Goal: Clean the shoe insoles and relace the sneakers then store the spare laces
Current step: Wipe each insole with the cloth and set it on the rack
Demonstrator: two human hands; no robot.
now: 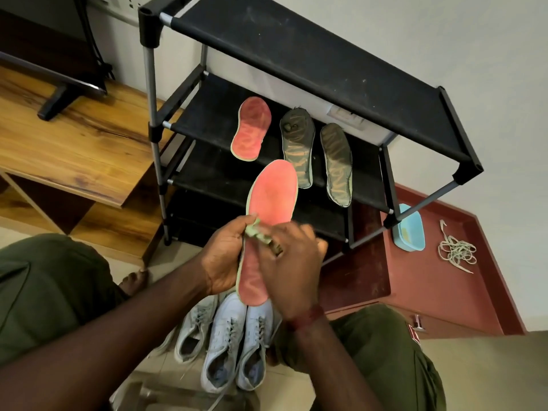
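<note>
1. 3 sneakers (234, 342) stand on the floor between the knees, below the hands.
2. The left hand (225, 259) grips the held insole (272, 194) at its waist, fingers wrapped behind and thumb at the edge. The right hand (293, 262) is blurred; it appears to pinch a green cloth (257, 235) against the coral face.
3. Handling, by judgement: the held insole is light, thin foam that bends readily. Support it mid-length from behind and wipe with moderate pressure.
4. On the rack shelf (207, 120) lie 1 coral insole (250, 129) and 2 dark insoles (298, 146).
5. The spare laces (456, 250) lie tangled on the red surface (430, 286), near a blue tub (409, 229).
</note>
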